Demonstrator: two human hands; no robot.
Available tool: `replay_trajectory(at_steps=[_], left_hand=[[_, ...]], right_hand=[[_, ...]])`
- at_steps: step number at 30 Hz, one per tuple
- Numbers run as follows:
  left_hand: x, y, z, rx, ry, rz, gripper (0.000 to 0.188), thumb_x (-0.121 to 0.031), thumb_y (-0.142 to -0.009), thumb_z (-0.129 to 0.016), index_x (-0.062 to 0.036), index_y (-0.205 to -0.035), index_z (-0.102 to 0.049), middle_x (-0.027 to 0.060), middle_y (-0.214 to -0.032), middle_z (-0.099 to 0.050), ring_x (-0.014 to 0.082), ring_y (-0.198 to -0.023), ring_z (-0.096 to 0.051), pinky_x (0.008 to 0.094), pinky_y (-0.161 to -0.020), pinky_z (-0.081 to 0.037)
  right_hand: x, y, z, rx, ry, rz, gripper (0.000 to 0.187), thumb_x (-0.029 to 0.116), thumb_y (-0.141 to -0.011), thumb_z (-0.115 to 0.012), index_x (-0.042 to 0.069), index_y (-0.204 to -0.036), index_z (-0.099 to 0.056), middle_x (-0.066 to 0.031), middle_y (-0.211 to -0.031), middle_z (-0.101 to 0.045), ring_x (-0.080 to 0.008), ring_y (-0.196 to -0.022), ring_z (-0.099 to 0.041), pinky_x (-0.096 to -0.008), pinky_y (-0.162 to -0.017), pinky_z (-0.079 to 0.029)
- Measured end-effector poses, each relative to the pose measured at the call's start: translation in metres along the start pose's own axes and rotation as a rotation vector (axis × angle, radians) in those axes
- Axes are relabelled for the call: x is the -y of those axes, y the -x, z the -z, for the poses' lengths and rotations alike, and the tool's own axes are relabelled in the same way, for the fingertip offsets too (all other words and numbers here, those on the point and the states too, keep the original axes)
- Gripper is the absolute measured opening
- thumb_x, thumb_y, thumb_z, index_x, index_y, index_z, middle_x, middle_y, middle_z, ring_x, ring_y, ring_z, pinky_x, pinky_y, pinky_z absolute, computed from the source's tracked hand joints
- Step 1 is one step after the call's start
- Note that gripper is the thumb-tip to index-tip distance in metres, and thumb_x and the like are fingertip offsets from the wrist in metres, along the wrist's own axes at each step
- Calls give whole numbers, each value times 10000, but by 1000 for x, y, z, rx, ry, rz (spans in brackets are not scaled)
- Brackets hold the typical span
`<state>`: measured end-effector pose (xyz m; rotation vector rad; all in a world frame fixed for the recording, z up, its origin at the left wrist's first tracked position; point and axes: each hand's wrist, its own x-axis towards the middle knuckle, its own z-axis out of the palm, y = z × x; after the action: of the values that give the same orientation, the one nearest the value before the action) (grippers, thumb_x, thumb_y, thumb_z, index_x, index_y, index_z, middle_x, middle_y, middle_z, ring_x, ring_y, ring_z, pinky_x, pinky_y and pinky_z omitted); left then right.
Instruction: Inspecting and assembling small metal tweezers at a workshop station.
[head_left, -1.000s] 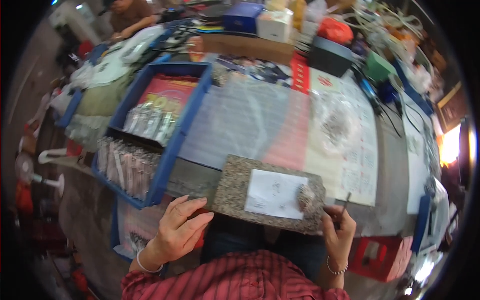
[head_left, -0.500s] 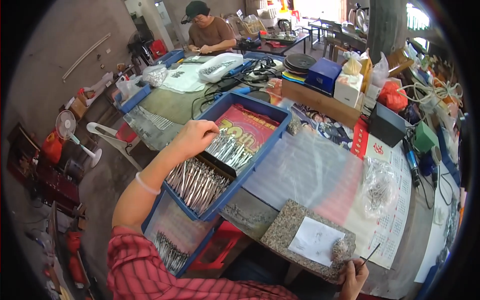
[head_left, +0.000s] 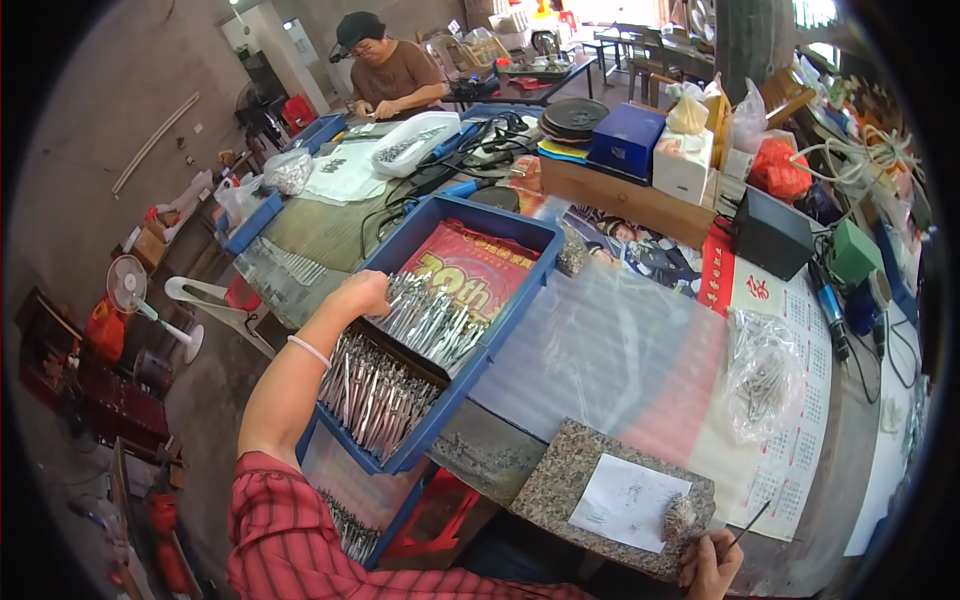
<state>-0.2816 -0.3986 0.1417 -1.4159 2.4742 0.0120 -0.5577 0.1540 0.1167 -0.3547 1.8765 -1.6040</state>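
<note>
My left hand [head_left: 364, 294] is inside a blue tray [head_left: 545, 255], fingers bent together at the upper-left end of a heap of slim silver metal pieces [head_left: 430, 318]. Whatever its fingertips grip is hidden. Below a dark divider [head_left: 408, 352], a second heap of slim metal pieces [head_left: 375, 397] fills the tray's near end. My right hand [head_left: 712, 562] is closed on a thin dark rod [head_left: 752, 521] that points up and right. That hand rests by the corner of a speckled stone slab [head_left: 545, 482], which bears white paper [head_left: 618, 490] and a small clump [head_left: 680, 518].
Under the tray sits another blue tray [head_left: 372, 560] with metal pieces. A clear bag of metal pieces [head_left: 762, 385] lies on the right. Cables, a dark box [head_left: 772, 235] and a blue box [head_left: 627, 143] stand farther back. Across the table a person [head_left: 395, 80] works.
My left hand has come down and left to the edge of the silver heap. My right hand still holds the rod near the slab. The whole view has shifted slightly.
</note>
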Motion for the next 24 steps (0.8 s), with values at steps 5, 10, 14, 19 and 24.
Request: replay_trajectory(at_steps=[5, 10, 14, 19, 24], left_hand=[[14, -8, -7, 116, -128, -83, 347, -206, -614, -691, 62, -835, -685, 262, -891, -653, 374, -876, -654, 429, -795, -527], [20, -4, -12, -17, 21, -87, 228, -213, -599, -720, -20, -715, -692, 223, -774, -650, 377, -765, -648, 432, -710, -525], [25, 2, -14, -183, 37, -146, 187, -188, -615, -713, -18, -677, -668, 202, -718, -638, 359, -704, -638, 416, -666, -511], [-1, 24, 8, -638, 469, -186, 115, -84, -750, -632, -9, -834, -608, 144, -690, -619, 243, -627, -615, 364, -607, -488], [-68, 161, 63, -592, 955, -303, 27, -33, -901, -543, -30, -873, -543, -24, -730, -501, 43, -622, -473, 199, -552, -393]], right_hand=[[3, -1, 0, 21, 12, -15, 110, 88, -932, -553, -2, -893, -602, -32, -643, -571, -55, -445, -435, -191, -408, -334], [-7, -2, 5, 22, -6, -38, 96, 86, -916, -576, 12, -877, -623, -48, -643, -580, -95, -476, -482, -227, -440, -373], [-24, -6, 9, 15, -14, 41, 81, 53, -909, -515, -3, -871, -560, -67, -594, -568, -65, -366, -408, -202, -356, -316], [-15, 2, 19, 5, 17, 66, 42, 25, -883, -560, -8, -860, -573, -40, -605, -572, -54, -414, -449, -197, -390, -344], [38, -13, 38, -152, 70, 140, 71, 52, -889, -589, 1, -840, -592, -14, -625, -578, -37, -426, -449, -192, -389, -326]])
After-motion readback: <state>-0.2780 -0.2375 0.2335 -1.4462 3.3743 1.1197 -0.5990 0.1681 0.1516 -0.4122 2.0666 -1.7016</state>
